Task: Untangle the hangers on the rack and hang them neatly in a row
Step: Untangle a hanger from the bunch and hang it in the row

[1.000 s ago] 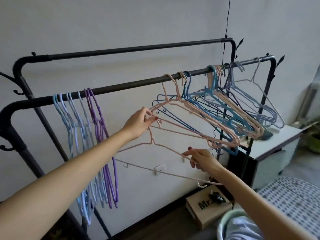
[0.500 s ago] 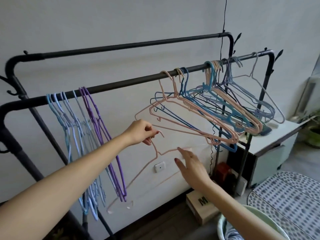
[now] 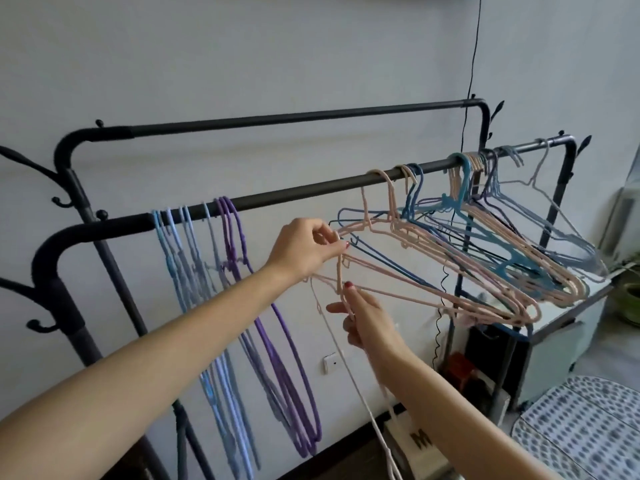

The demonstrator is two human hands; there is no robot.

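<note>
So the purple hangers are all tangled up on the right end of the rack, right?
Not quite. In the head view the purple hangers hang neatly on the left part of the rack, beside the light blue ones. The tangled bunch on the right is pink and blue hangers.

Two bare, sleeveless forearms, hands (image 3: 304, 251) with red-painted nails, no rings or watch.

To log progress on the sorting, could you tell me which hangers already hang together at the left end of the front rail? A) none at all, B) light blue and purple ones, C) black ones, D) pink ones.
B: light blue hangers and purple hangers hang side by side on the front rail, left of both hands.
</note>
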